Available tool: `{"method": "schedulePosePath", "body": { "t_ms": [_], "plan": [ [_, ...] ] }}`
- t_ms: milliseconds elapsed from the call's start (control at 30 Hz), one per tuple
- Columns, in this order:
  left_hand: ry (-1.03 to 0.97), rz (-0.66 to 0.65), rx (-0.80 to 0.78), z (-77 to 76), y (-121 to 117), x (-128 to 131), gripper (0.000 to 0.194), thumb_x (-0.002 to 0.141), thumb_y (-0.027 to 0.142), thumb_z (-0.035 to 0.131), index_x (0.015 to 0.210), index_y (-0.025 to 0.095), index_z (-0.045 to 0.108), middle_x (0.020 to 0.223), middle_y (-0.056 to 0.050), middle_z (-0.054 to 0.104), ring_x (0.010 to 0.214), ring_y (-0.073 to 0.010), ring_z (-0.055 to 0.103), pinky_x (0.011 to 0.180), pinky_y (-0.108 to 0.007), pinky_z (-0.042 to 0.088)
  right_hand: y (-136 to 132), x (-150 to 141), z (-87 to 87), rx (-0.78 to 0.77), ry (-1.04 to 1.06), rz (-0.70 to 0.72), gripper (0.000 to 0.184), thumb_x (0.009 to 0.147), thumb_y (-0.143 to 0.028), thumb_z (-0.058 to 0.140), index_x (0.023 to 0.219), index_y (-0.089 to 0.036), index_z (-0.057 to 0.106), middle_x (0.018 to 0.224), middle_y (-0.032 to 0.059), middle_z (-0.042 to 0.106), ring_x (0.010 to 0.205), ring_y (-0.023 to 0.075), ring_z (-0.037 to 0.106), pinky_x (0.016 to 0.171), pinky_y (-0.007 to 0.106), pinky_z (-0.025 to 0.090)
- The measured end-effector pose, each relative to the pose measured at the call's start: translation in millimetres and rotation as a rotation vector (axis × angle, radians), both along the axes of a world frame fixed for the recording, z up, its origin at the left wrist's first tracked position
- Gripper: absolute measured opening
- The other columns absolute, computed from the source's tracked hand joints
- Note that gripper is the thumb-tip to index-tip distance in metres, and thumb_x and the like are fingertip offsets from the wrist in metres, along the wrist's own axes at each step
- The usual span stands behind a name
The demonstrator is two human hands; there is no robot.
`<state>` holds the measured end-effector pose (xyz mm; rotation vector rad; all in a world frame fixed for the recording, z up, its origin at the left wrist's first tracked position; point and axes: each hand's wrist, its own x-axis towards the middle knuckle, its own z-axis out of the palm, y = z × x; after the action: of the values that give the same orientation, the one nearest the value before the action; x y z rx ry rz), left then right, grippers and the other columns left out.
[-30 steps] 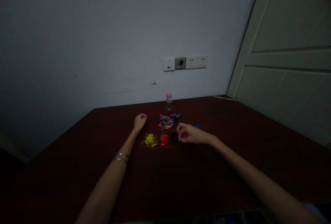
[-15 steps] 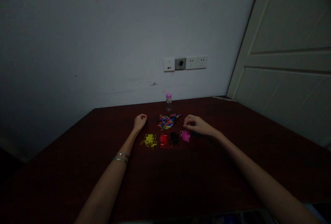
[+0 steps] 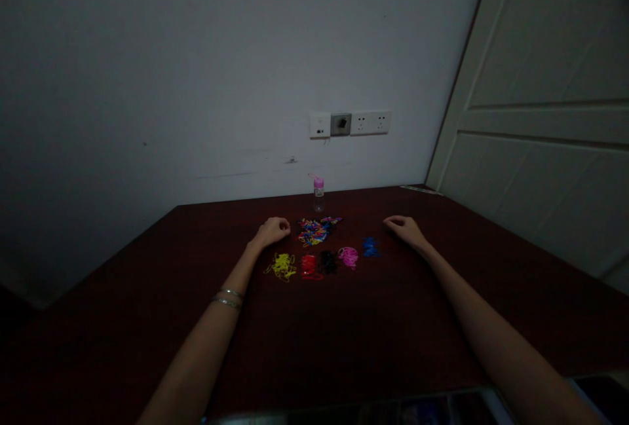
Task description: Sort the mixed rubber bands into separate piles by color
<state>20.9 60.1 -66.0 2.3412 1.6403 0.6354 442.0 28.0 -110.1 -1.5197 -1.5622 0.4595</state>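
Bands [image 3: 312, 234] of mixed colours lie heaped on the bench [image 3: 314, 340] at the left hand's [image 3: 276, 231] three o'clock, just beside it; the right hand [image 3: 400, 223] is farther off, the heap at its nine and the blue pile [image 3: 371, 247] nearer, toward eight. Their long axis runs roughly eight to two. Both hands are loosely curled; whether either pinches anything, I cannot tell. The heap looks a loose tangle of red, blue, yellow and pale loops, darker toward two o'clock, with a pink-capped bottle [image 3: 319, 196] standing at its twelve.
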Motion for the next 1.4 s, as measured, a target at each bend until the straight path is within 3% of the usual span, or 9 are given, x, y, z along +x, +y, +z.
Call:
{"method": "schedulePosePath", "body": {
  "t_ms": [133, 300, 867, 1100, 1233, 1400],
  "plan": [
    [-0.057, -0.163, -0.176, 13.9, 0, 0, 0.013, 0.06, 0.025, 0.061, 0.065, 0.016, 0.069, 0.064, -0.002, 0.064, 0.061, -0.0133, 0.056, 0.057, -0.02, 0.039, -2, -2, -0.3, -0.021, 0.024, -0.017, 0.034, 0.068, -0.041, 0.052, 0.082, -0.015, 0.069, 0.08, 0.0074, 0.069, 0.073, 0.0209, 0.062, 0.069, 0.031, 0.048],
    [-0.068, -0.19, -0.339, 22.9, -5, 7, 0.008, 0.05, 0.021, 0.069, 0.055, 0.016, 0.067, 0.052, 0.001, 0.061, 0.05, -0.0109, 0.052, 0.049, -0.02, 0.035, -4, -5, 2.5, 0.021, -0.025, 0.001, 0.029, 0.068, -0.038, 0.052, 0.077, -0.016, 0.069, 0.085, 0.0068, 0.07, 0.083, 0.0222, 0.063, 0.08, 0.032, 0.045],
    [0.005, -0.219, -0.226, 8.3, -2, 18, 0.012, 0.059, 0.014, 0.053, 0.06, 0.014, 0.064, 0.058, -0.002, 0.061, 0.054, -0.0108, 0.05, 0.055, -0.02, 0.038, -5, -8, 3.3, 0.007, -0.055, 0.013, 0.025, 0.068, -0.034, 0.052, 0.076, -0.017, 0.069, 0.085, 0.007, 0.07, 0.084, 0.0226, 0.063, 0.081, 0.033, 0.045],
    [-0.035, -0.091, -0.123, 6.6, 4, 12, 0.01, 0.061, 0.012, 0.053, 0.063, 0.016, 0.062, 0.067, -0.003, 0.062, 0.061, -0.0125, 0.053, 0.062, -0.021, 0.04, -3, -6, 1.2, 0.004, -0.065, 0.019, 0.026, 0.069, -0.034, 0.053, 0.077, -0.016, 0.07, 0.086, 0.0078, 0.07, 0.085, 0.023, 0.063, 0.083, 0.034, 0.045],
    [-0.236, -0.016, -0.066, 17.7, 6, 19, 0.006, 0.066, 0.015, 0.053, 0.065, 0.015, 0.059, 0.068, -0.003, 0.061, 0.066, -0.0128, 0.054, 0.06, -0.02, 0.04, -3, -7, 1.2, 0.001, -0.064, 0.02, 0.025, 0.069, -0.034, 0.052, 0.077, -0.016, 0.069, 0.087, 0.0078, 0.07, 0.085, 0.023, 0.063, 0.083, 0.034, 0.045],
    [-0.654, 0.023, -0.27, 44.8, 0, 34, 0.014, 0.076, 0.028, 0.052, 0.071, 0.015, 0.052, 0.045, 0.005, 0.04, 0.039, -0.0061, 0.036, 0.04, -0.018, 0.027, -1, -7, -0.2, 0.011, -0.069, 0.012, 0.024, 0.069, -0.033, 0.053, 0.076, -0.017, 0.07, 0.085, 0.0073, 0.07, 0.084, 0.0231, 0.063, 0.083, 0.035, 0.045]
  ]
}}
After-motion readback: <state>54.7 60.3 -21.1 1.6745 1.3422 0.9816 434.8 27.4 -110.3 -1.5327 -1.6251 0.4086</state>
